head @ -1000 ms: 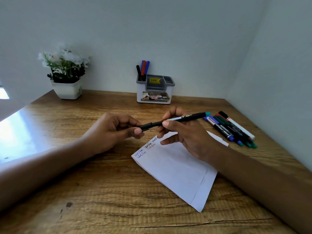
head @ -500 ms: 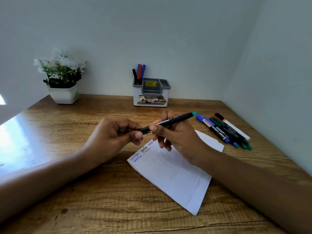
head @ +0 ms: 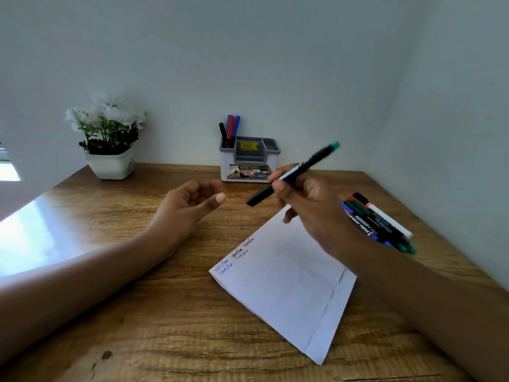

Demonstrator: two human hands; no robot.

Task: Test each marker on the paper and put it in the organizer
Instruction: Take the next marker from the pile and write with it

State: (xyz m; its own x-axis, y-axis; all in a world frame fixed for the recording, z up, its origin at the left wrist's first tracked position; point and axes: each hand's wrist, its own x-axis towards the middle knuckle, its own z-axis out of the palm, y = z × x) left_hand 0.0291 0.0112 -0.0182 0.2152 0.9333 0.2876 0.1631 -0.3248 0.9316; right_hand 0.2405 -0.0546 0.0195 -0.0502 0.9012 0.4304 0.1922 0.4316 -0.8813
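The slim black marker with a teal end was gripped in the right hand, thumb and curled fingers closed round the lower half of its barrel. It was held in the air over the far corner of the white sheet of paper, tilted, with the teal end raised to the far right and the black end pointed down to the left. Whether a cap sat on that black end could not be settled through the blur.

The left hand was held just left of the marker and apart from it. Nothing was held in it; the fingers were loosely curled and the thumb was stretched toward the marker.

Short lines of blue, green and red handwriting were seen along the paper's left edge. The paper was laid flat on the wooden table.

At the far edge, against the wall, the white and grey plastic organizer was stood. A black, a red and a blue marker were stood upright in its left compartment.

A bundle of loose markers was laid on the table to the right, partly hidden behind the right wrist. A white pot of white flowers was set at the far left.
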